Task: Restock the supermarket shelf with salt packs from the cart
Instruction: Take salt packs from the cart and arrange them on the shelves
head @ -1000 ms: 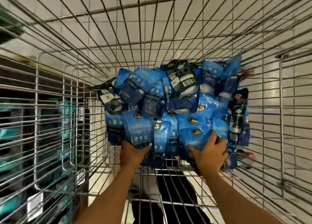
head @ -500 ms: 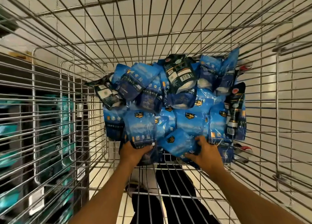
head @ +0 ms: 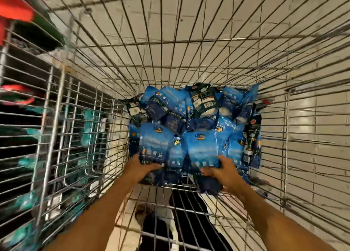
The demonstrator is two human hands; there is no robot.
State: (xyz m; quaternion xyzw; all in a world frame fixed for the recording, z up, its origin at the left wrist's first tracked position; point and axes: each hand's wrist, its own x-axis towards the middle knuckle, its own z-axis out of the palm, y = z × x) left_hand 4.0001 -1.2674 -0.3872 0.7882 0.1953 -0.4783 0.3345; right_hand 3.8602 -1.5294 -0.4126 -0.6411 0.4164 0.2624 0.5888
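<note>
There is only one view, from a camera on the person's head. It looks forward and steeply down into the wire cart (head: 217, 48), so the cart's walls spread out to all edges of the picture and its floor lies in the middle. The wide lens bends the straight wires near the borders. The camera is close: both forearms come in from the bottom edge, and the left hand (head: 140, 168) and right hand (head: 220, 172) are just below the centre. Through the left wall the shelf (head: 28, 127) shows, blurred
</note>
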